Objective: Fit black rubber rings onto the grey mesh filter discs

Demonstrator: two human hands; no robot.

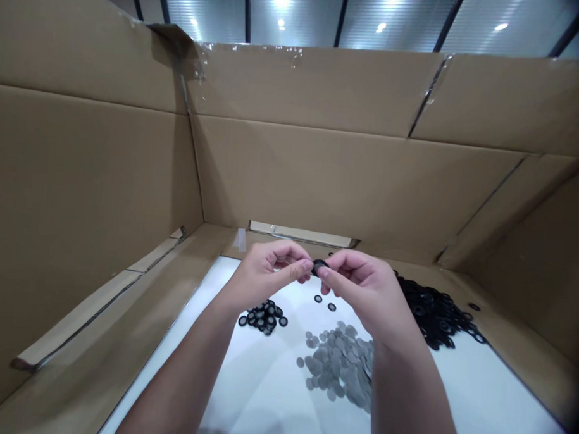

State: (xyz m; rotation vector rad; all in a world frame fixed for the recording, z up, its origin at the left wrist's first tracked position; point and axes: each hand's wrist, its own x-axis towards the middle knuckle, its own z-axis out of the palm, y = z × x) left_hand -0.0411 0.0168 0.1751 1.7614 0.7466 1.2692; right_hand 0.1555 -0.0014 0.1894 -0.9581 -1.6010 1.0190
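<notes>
My left hand and my right hand meet in the middle, above the white sheet. Thumbs and fingertips of both pinch one small black ring between them; its centre is partly covered by the right thumb. Below the right hand lies a pile of flat grey discs. Under the left wrist is a small heap of black rings with grey centres. Two more such pieces, one a black-rimmed disc, lie singly below the fingertips. Right of my right hand spreads a large pile of black rings, partly hidden by it.
Tall cardboard walls enclose the work area at the back and both sides. A white sheet covers the cardboard floor. Folded cardboard strips lie along the back and left edges. One loose black ring rests at the right.
</notes>
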